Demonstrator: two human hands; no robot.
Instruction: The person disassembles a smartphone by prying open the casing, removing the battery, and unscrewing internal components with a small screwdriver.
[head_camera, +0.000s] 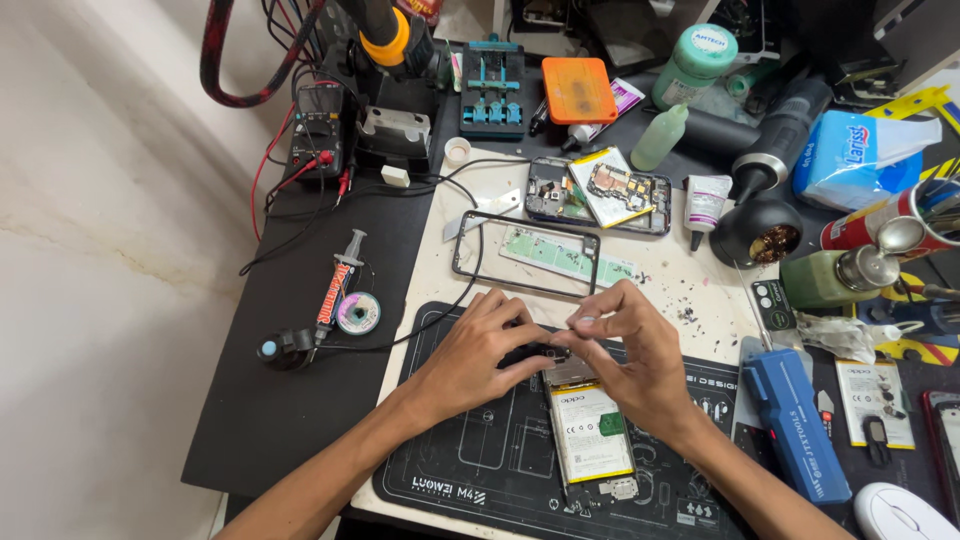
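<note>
An opened phone (590, 435) with a white battery lies on a black work mat (470, 460) in front of me. My left hand (480, 350) rests on the phone's top left corner, fingers pressing a small dark part. My right hand (630, 355) meets it from the right, fingertips pinched together over the phone's top edge; what they pinch is too small to tell. A black phone frame (527, 255) lies just beyond my hands, and a second opened phone (600, 195) with a bare board sits farther back.
A blue tool (795, 425) and tweezers (752, 295) lie to the right. A flux syringe (338, 280) and solder wick reel (358, 313) sit at left. Bottles, a meter (318, 130), a brass-wool tip cleaner (757, 230) and cables crowd the back.
</note>
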